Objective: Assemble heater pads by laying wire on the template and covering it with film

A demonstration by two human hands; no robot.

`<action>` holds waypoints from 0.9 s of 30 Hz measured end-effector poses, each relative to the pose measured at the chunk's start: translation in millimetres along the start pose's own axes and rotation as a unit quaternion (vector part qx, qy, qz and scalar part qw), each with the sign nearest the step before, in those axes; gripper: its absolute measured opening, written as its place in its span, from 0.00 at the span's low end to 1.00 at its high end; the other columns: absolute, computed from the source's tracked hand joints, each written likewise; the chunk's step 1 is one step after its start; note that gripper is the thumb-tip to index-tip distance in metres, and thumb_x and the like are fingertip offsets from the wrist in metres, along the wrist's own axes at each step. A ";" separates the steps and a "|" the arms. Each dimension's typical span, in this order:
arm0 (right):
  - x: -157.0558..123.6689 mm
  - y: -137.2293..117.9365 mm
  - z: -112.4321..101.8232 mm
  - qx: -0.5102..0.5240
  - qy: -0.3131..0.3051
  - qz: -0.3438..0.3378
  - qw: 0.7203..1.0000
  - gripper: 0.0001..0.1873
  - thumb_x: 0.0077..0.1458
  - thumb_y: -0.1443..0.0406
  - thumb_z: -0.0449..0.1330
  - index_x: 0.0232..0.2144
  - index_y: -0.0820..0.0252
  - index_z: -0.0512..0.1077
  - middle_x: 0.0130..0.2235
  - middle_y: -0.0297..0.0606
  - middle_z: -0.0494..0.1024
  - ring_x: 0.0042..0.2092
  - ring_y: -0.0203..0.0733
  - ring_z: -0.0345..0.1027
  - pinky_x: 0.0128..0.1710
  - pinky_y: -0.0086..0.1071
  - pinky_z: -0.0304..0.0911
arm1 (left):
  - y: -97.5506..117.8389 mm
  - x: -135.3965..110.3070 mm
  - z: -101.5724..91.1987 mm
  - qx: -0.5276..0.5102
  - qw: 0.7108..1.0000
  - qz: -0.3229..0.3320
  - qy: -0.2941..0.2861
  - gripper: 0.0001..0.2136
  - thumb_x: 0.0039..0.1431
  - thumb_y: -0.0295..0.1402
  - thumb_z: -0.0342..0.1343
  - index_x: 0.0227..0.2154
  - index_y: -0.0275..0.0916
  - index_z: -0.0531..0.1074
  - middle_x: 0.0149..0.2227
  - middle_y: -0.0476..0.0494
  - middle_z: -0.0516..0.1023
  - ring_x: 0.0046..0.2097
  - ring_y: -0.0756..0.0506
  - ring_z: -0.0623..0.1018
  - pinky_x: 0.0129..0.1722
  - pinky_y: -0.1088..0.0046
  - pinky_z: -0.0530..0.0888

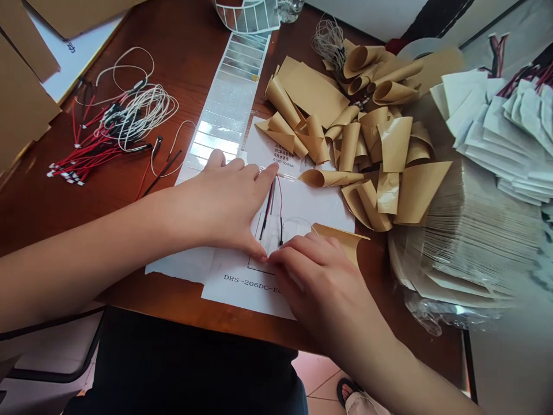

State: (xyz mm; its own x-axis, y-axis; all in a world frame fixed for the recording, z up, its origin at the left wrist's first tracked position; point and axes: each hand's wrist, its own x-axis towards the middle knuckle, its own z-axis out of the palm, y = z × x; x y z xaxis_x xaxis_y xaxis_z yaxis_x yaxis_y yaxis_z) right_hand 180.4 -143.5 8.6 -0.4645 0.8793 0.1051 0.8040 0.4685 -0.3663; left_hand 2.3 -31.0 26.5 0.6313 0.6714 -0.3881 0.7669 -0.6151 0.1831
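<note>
My left hand point(216, 199) lies spread on a printed white sheet point(242, 282), its thumb and forefinger stretched apart beside red and black wires point(265, 216) with dark sleeves. To its right, my right hand point(322, 276) has thumb and forefinger pinched together close to the left thumb, low on the printed outline; what lies between those fingertips is hidden. A thin red wire point(280, 210) ends in a dark tip just above the right fingers. Partly behind my right hand is a curled piece of brown paper point(345, 236).
A bundle of red and white wires point(129, 121) lies at left. Label strips on a clear backing point(228, 98) run toward the back. Curled brown papers point(354, 138) heap at right, beside stacked white sheets point(466, 230) in plastic and white pads with wires point(505, 127). Cardboard point(21, 86) stands far left.
</note>
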 end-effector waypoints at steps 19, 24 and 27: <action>0.1 -0.8 -2.0 0.015 -0.002 0.012 1.000 0.10 0.61 0.77 0.59 0.33 0.61 0.78 0.32 0.34 0.76 0.35 0.39 0.64 0.37 0.34 0.55 | -9.0 18.2 7.2 -0.064 0.974 0.004 0.216 0.24 0.59 0.38 0.62 0.57 0.38 0.72 0.55 0.36 0.75 0.57 0.33 0.76 0.57 0.54 0.72; -0.7 -1.1 -2.1 0.029 -0.003 0.012 1.000 0.10 0.62 0.76 0.59 0.34 0.61 0.78 0.31 0.35 0.76 0.36 0.41 0.64 0.39 0.36 0.54 | -9.9 15.5 3.2 -0.060 0.979 0.105 0.161 0.24 0.59 0.36 0.63 0.58 0.37 0.72 0.65 0.38 0.70 0.64 0.37 0.72 0.64 0.61 0.70; -0.9 -0.8 -2.3 0.029 0.000 0.011 1.000 0.10 0.63 0.75 0.59 0.35 0.60 0.79 0.32 0.35 0.78 0.37 0.42 0.65 0.40 0.37 0.53 | -9.8 14.3 4.0 -0.050 0.985 0.126 0.104 0.29 0.59 0.38 0.64 0.62 0.36 0.69 0.70 0.36 0.63 0.69 0.37 0.67 0.67 0.62 0.67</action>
State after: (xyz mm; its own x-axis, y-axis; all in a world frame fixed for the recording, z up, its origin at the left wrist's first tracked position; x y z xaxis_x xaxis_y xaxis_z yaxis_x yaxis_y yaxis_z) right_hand 181.0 -144.4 10.9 -0.4461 0.8898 0.0963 0.7913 0.4424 -0.4221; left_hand 3.4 -17.0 15.5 0.8056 0.5786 -0.1272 0.5832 -0.7367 0.3422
